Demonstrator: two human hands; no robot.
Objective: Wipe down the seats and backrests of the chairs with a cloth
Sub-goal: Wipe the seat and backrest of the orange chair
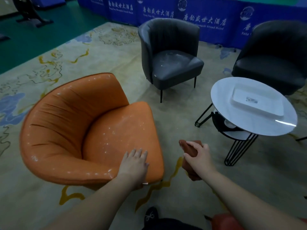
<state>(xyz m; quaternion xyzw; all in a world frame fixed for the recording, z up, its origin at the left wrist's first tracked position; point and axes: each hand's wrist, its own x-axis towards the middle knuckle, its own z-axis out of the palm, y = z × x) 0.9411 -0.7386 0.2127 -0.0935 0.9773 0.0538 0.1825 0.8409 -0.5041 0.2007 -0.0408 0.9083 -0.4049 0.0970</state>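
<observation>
We see one carpet [103, 47] with yellow and blue patterns under everything. On it we count three chairs: one orange chair [69, 127] at 9 o'clock from the picture centre, one grey chair [171, 52] at 12 o'clock, and one dark chair [272, 60] at 2 o'clock, cut by the right edge. We count one round table [232, 127] at 3 o'clock, with a white top and black wire legs, and on it one white tray [240, 103]. White specks lie on the seat and rim of the orange chair, and pale marks on the seat of the grey chair.

We count two hands and one cloth. The left hand [134, 163] lies palm down on the front corner of the orange seat, fingers straight and close together, holding nothing. The right hand [199, 158] is at 3 o'clock from the left hand, in the air above the carpet, near the orange chair but apart from it. Its fingers are curled around the brown cloth [189, 150], which sticks out above and below the fist.
</observation>
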